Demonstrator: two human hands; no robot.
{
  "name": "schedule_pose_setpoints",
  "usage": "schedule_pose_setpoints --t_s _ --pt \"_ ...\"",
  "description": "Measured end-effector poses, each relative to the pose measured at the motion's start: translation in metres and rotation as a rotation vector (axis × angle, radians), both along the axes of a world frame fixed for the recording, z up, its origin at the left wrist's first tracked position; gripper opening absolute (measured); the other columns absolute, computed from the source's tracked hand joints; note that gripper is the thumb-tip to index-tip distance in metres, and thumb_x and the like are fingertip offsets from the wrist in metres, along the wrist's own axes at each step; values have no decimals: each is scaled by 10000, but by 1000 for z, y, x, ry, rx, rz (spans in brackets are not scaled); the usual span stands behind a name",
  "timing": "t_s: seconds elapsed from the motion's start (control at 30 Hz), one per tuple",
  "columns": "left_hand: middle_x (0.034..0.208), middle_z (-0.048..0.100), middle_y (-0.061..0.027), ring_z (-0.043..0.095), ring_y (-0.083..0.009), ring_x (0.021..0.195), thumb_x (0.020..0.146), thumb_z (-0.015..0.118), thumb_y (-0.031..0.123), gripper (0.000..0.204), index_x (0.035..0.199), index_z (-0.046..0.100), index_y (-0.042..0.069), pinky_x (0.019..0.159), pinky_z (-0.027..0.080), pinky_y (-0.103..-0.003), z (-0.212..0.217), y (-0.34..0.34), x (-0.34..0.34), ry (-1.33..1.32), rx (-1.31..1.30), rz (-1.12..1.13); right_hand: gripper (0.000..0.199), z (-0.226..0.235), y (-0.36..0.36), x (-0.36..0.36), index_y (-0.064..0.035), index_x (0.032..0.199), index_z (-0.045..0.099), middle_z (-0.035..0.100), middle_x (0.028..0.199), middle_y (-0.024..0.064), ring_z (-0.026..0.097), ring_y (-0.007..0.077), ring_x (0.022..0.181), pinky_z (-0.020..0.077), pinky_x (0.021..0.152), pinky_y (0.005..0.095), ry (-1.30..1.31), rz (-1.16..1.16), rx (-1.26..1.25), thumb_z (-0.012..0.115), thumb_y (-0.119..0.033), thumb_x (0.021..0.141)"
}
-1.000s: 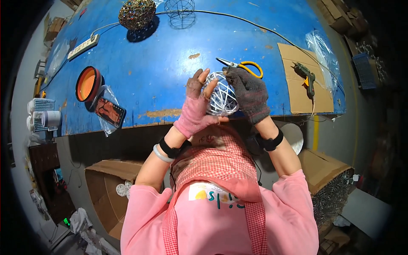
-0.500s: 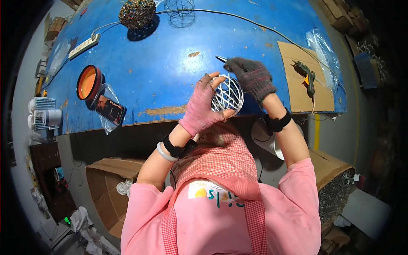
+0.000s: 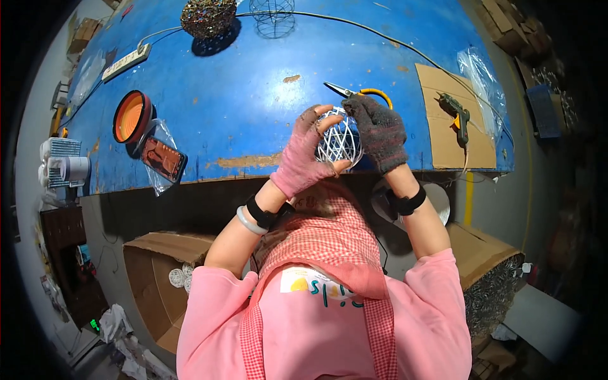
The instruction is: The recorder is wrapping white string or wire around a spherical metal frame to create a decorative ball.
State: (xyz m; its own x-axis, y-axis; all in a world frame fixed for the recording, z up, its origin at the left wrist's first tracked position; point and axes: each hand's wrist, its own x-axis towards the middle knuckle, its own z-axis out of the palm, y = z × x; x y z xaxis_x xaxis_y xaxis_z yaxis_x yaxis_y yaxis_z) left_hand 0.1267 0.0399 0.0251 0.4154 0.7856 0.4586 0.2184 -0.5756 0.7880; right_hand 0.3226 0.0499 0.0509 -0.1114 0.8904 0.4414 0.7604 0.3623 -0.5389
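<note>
My left hand (image 3: pixel 303 151), in a pink fingerless glove, curves round the left side of an openwork ball (image 3: pixel 339 140) of white wire at the table's near edge. Its thumb is below the ball and its fingers above. My right hand (image 3: pixel 378 130), in a dark grey glove, is closed against the ball's upper right side; its fingertips are partly hidden. Just beyond those fingers are pliers (image 3: pixel 340 89) with pointed metal jaws and a yellow-orange handle, partly covered by the hand.
On the blue table (image 3: pixel 240 95) lie a glue gun (image 3: pixel 461 120) on cardboard (image 3: pixel 434 120), a phone (image 3: pixel 163 158), an orange-lined bowl (image 3: pixel 132 117) and a power strip (image 3: pixel 126 62). A dark beaded ball (image 3: pixel 208 18) and a wire frame (image 3: pixel 273 19) stand far back. Cardboard boxes (image 3: pixel 158 285) flank me below.
My right hand has drawn down toward me, off the pliers, uncovering their yellow-orange handle. The left hand keeps its hold on the ball, which has turned slightly.
</note>
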Motion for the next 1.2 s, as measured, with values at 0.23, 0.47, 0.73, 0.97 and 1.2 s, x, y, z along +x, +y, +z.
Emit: schedule_pose_setpoints --t_s 0.23,0.47,0.73,0.97,1.2 --pt "1406 457 -140 425 -387 1307 641 868 317 799 1340 525 138 1098 371 -489 4 -4 0 20 86 41 148 54 -1 -18 -68 1009 731 730 1008 115 717 276 914 561 764 339 60 129 128 630 -141 930" --pt "1477 394 -163 388 -385 1378 675 871 359 818 1372 520 116 1123 364 -477 -3 -1 -1 75 135 23 207 -11 20 5 -84 1065 721 716 1058 114 686 304 943 543 821 359 653 -68 -676 586 -189 948" --pt "1534 347 -194 356 -387 1410 648 892 277 1027 1493 341 86 1159 324 -439 7 5 -27 46 -28 10 180 9 -5 -28 -23 1074 714 743 984 129 728 223 863 555 766 303 230 -44 45 615 -107 949" --pt "1410 455 -191 456 -379 1302 655 876 292 853 1395 494 107 1079 414 -441 12 13 -15 94 -89 30 160 28 -6 -21 -25 1039 717 742 953 129 730 218 848 565 741 318 233 36 -18 633 -122 943" --pt "1438 436 -180 434 -406 1311 671 851 414 813 1351 527 107 1082 376 -499 -3 4 -15 8 59 -64 219 -43 36 21 -117 1118 685 699 1046 123 675 329 948 533 839 391 -254 237 -6 535 -155 963"
